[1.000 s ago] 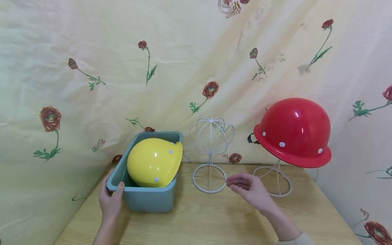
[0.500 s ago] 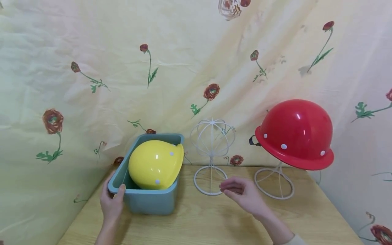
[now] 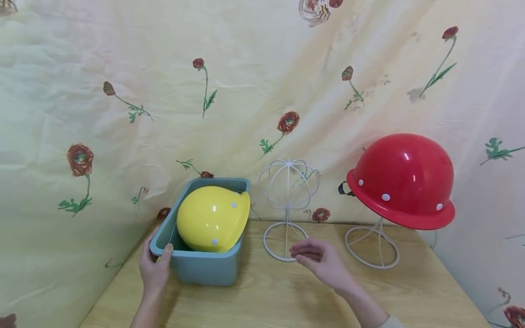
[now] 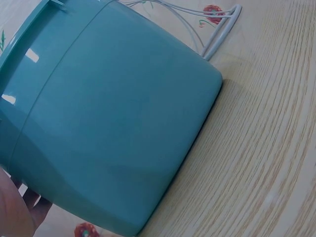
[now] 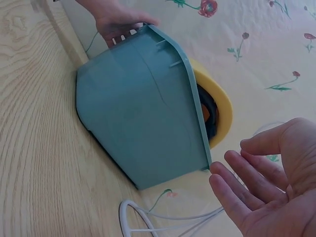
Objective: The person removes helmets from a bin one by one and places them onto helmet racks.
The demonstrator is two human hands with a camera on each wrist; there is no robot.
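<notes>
A blue-green plastic bin (image 3: 201,269) stands on the table, and a yellow hard hat (image 3: 209,218) lies tilted inside it with its brim toward the right. My left hand (image 3: 155,269) grips the bin's near left corner, the thumb over the rim and the fingers outside. Bare-fingered and relaxed, my right hand (image 3: 321,264) hovers in front of a bare white wire stand (image 3: 288,182), its fingertips overlapping the stand's ring base. In the right wrist view, that hand's fingers (image 5: 242,185) are loosely bent with nothing between them. The hat's inner lining shows dark beyond the bin's rim.
A red hard hat (image 3: 406,182) sits on a second white wire stand (image 3: 373,248) at the right, its dark strap hanging at the left. Behind the wooden table (image 3: 262,300) hangs a flower-patterned cloth (image 3: 238,136), which also covers both sides.
My right hand has moved left and slightly nearer, from beside the bare stand's ring base to in front of it. My left hand still holds the bin. The head view has shifted slightly.
</notes>
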